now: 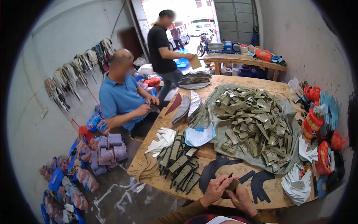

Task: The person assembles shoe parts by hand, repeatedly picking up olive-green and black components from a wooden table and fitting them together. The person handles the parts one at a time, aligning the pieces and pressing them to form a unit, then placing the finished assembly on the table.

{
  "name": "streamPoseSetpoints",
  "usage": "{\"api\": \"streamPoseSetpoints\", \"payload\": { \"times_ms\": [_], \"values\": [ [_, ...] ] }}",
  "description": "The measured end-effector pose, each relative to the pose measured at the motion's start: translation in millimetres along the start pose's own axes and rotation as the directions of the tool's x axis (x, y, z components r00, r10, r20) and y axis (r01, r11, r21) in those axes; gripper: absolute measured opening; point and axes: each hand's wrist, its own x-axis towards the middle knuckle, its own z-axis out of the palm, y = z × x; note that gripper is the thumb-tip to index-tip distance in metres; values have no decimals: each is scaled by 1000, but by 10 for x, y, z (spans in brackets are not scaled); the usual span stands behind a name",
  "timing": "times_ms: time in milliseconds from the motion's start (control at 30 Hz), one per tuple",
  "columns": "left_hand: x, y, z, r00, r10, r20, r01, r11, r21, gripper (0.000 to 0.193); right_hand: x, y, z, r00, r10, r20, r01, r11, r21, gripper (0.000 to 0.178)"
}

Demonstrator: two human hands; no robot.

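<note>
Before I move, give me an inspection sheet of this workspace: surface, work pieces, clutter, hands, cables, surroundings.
Surface: wooden table, largely covered.
Work pieces: olive pieces heaped on a greenish cloth; dark curved pieces near the hands.
Clutter: white scraps on the floor; red containers at the right.
Hands: fingers of the left hand and right hand hold a small olive piece.
Cables: thin dark line on the left wall, possibly one.
Surroundings: person in blue, person in black, open doorway.

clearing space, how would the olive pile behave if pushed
The olive pile would probably spill sideways, since its pieces lie loosely heaped at odd angles. Each piece looks light, being thin; the rumpled green sheet beneath might bunch up.
</note>
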Motion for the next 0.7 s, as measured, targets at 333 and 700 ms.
{"api": "streamPoseSetpoints", "payload": {
  "times_ms": [333,700],
  "values": [
    [87,60,43,986,31,162,26,940,-339,42,-128,91,-45,982,147,118,-138,987,-86,26],
    [-50,-80,-56,996,-19,86,35,982,-185,42,-17,1,-144,987,147,-62,-143,988,66,25]
  ]
}}
